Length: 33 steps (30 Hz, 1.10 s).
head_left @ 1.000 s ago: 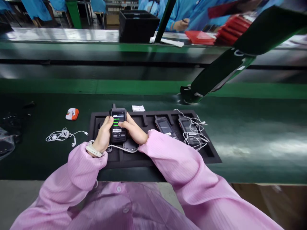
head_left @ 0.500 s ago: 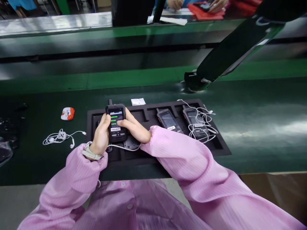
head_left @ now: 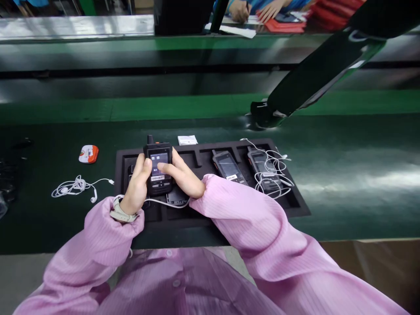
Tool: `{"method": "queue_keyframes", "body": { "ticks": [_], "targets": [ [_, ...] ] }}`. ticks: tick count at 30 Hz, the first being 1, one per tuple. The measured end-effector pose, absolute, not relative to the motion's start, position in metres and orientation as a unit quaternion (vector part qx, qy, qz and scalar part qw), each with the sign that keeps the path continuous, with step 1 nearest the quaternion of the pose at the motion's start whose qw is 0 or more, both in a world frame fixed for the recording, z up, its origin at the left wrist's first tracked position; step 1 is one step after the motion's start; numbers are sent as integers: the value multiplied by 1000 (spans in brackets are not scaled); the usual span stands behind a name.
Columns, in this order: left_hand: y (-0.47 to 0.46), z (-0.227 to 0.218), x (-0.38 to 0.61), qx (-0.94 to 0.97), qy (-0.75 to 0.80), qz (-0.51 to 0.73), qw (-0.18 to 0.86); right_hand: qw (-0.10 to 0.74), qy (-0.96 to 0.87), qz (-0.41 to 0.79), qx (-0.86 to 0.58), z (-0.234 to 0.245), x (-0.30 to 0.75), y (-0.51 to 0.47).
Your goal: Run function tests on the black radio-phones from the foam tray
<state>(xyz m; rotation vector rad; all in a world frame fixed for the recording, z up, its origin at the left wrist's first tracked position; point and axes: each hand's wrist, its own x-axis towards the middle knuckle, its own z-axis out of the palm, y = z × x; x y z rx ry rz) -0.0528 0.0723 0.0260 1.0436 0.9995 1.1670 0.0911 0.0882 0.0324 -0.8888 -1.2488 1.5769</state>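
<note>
A black handheld two-way radio (head_left: 159, 187) with a lit screen and a stubby antenna is held upright above a black foam tray (head_left: 206, 146). My left hand (head_left: 135, 188) grips its left side, thumb along the edge. My right hand (head_left: 185, 177) wraps the right side, with its thumb on the touchscreen. Beneath them, another device (head_left: 177, 197) lies partly hidden in the tray, a white cable (head_left: 167, 204) running past it. Two more radios rest in the tray's right part: one bare (head_left: 229, 166), the other (head_left: 260, 159) under tangled white earphones (head_left: 275, 175).
White wired earphones (head_left: 75, 186) and an orange-and-white case (head_left: 88, 154) lie left on the green bench (head_left: 344, 175). A small white packet (head_left: 187, 140) sits behind the tray. A dark slanted post (head_left: 305, 78) rises at right. Across the bench, another person's hands (head_left: 241, 11) work beside red pouches.
The radio's screen has switched from green text lines to a grey page with small icons. Both hands keep their hold. The whole view has shifted slightly.
</note>
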Motion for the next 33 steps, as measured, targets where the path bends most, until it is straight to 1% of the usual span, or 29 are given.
{"method": "queue_keyframes", "body": {
  "ticks": [4,7,12,17,21,29,33],
  "targets": [
    [63,32,-49,543,453,495,505,491,-497,600,-389,32,86,85],
    [56,39,-46,590,472,481,444,510,-511,577,-383,31,84,83],
    [48,40,-47,613,467,472,429,520,-537,569,-344,19,87,82],
    [45,39,-49,619,457,462,441,524,-548,552,-347,2,89,80],
    [48,36,-50,603,441,474,466,517,-534,571,-348,4,89,78],
    [60,31,-50,493,429,503,565,453,-552,584,-385,21,92,80],
    [65,26,-52,436,410,510,617,451,-537,618,-355,18,94,82]
  ]
}}
